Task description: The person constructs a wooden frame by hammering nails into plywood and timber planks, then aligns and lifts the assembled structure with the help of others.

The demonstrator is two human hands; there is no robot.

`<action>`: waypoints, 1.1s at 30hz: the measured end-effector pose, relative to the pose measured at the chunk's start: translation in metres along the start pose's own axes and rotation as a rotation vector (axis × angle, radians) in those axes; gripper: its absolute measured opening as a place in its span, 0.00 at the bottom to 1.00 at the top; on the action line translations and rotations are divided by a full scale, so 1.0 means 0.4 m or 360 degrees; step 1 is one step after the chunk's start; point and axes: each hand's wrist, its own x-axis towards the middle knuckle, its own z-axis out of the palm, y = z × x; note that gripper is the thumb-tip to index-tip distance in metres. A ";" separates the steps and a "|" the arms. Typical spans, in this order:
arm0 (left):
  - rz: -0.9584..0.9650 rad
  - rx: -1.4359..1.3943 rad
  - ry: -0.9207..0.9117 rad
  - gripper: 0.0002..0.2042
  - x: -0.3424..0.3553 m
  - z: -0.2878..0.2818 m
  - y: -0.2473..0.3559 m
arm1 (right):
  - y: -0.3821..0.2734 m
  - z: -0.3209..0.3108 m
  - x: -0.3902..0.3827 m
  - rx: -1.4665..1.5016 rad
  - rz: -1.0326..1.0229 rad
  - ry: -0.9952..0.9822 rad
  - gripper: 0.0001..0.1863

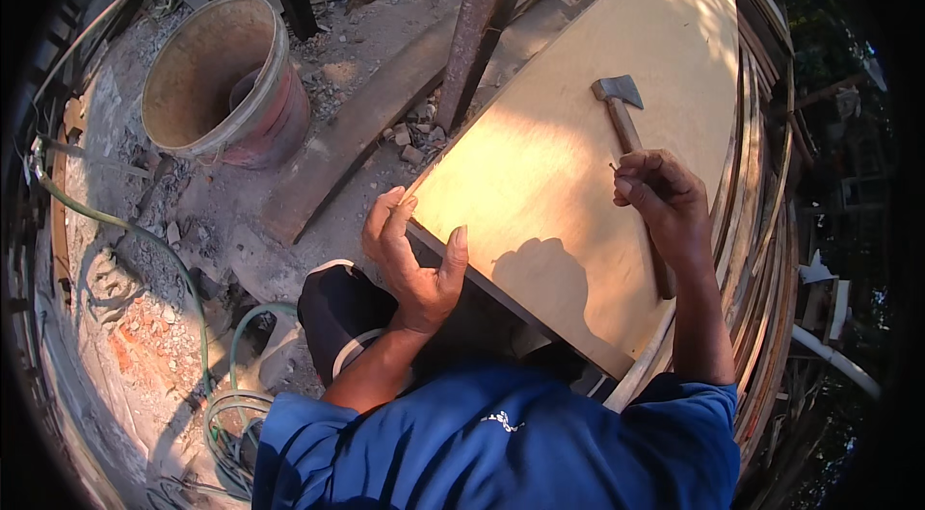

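A pale plywood board (549, 139) lies slanted across the middle, its near end by my lap. My left hand (414, 269) is at its near left corner, thumb and fingers apart; the fingertips rest against the board's edge. Above the board, my right hand (667, 197) pinches a small nail (613, 167) between thumb and fingertips. Lying on the plywood is a hatchet-like hammer with a dark metal head (619, 90) and a wooden handle (623, 128). That handle runs on beneath my right hand and wrist, which hide its middle.
A dirty bucket (231, 86) stands at the left on rubble-strewn ground. A timber plank (356, 130) and a rusty metal post (482, 28) are beyond the board's left edge. Stacked wood strips (761, 250) line the right side. A green hose (145, 235) coils at lower left.
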 end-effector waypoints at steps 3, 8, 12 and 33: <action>0.0329 -0.0299 0.0019 0.25 0.094 0.049 0.064 | -0.099 0.118 0.009 -0.0043 -0.0436 -0.0098 0.15; -0.0285 -0.0844 -0.0448 0.15 -0.063 -0.044 0.134 | -0.011 0.281 -0.172 0.0169 -0.0246 -0.0187 0.21; -0.0417 -0.1075 -0.0433 0.11 -0.053 -0.060 0.132 | -0.011 0.290 -0.191 0.0038 -0.0219 -0.0121 0.21; -0.0068 -0.0456 -0.0519 0.09 0.190 -0.049 -0.078 | -0.004 -0.008 -0.094 0.0056 0.0622 -0.0175 0.26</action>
